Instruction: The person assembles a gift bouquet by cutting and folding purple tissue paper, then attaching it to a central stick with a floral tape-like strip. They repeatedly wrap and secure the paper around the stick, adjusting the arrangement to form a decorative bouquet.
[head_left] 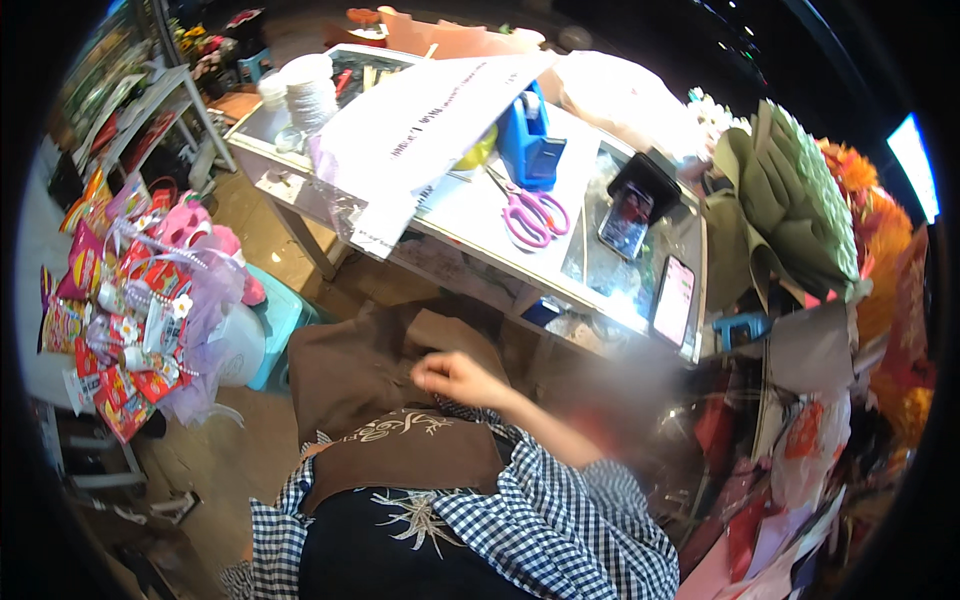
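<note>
My right hand (459, 380) is in front of my body, over the brown apron (345, 370), its fingers curled in and no object showing in them. A black-and-white checked sleeve (560, 510) covers the upper part of that arm. On the left side the other checked sleeve (277, 535) hangs down, and my left hand does not show. Beyond my lap is a glass-topped table (590, 290). Purple-handled scissors (533, 217) lie on it, next to a blue tape dispenser (532, 140). A large printed white sheet (420, 130) hangs over its near edge.
Two phones, one dark (627, 220) and one lit (674, 300), lie toward the table's right end. White ribbon rolls (308, 90) stand at its far left. A snack bouquet (135, 310) is at left by a turquoise stool (275, 330). Green wrapping paper (765, 200) crowds the right.
</note>
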